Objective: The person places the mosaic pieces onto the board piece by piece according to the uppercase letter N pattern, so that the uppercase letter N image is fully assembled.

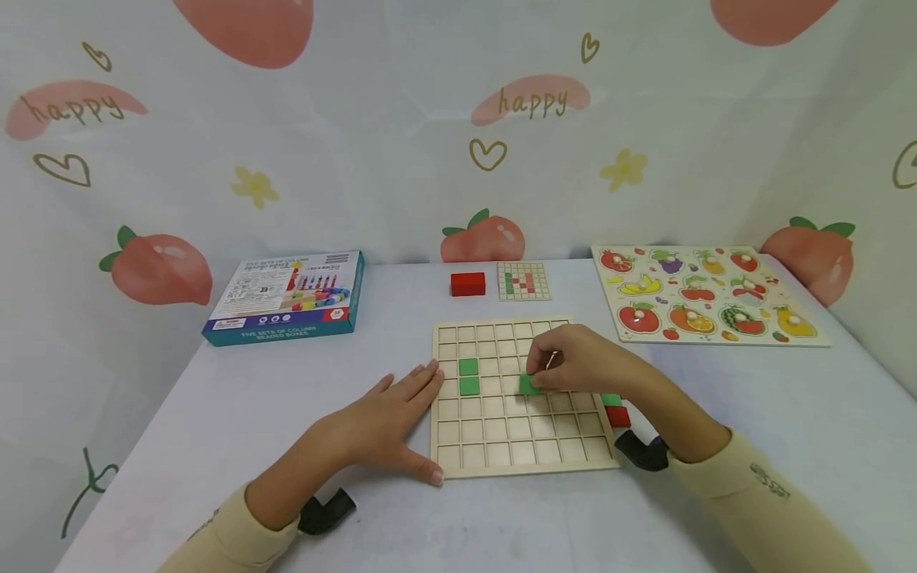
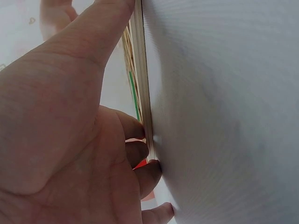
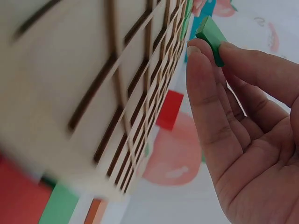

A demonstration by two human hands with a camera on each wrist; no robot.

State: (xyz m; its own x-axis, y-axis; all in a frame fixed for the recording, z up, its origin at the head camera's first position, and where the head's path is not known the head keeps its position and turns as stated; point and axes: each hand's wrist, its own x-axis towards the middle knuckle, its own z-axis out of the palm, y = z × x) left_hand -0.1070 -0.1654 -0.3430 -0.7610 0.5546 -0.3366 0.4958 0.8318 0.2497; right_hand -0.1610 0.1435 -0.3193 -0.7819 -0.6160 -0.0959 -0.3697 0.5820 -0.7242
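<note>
A wooden grid board (image 1: 526, 469) lies on the white table, with two green square tiles (image 1: 469, 386) set one above the other in its left part. Above the middle of the grid, my right hand (image 1: 583, 362) pinches another green tile (image 1: 528, 385) between thumb and fingers. In the right wrist view this green tile (image 3: 212, 39) is tilted and held apart from the board (image 3: 70, 140). My left hand (image 1: 390, 422) lies spread, its fingertips and thumb touching the board's left edge. In the left wrist view, the fingers (image 2: 149, 175) rest along that edge.
Behind the board are a red block (image 1: 468, 284) and a small pattern card (image 1: 524, 281). A boxed bead set (image 1: 286, 298) stands at back left, a fruit puzzle board (image 1: 705, 294) at back right. Red tiles (image 1: 618, 416) and green ones lie by the board's right edge, partly hidden.
</note>
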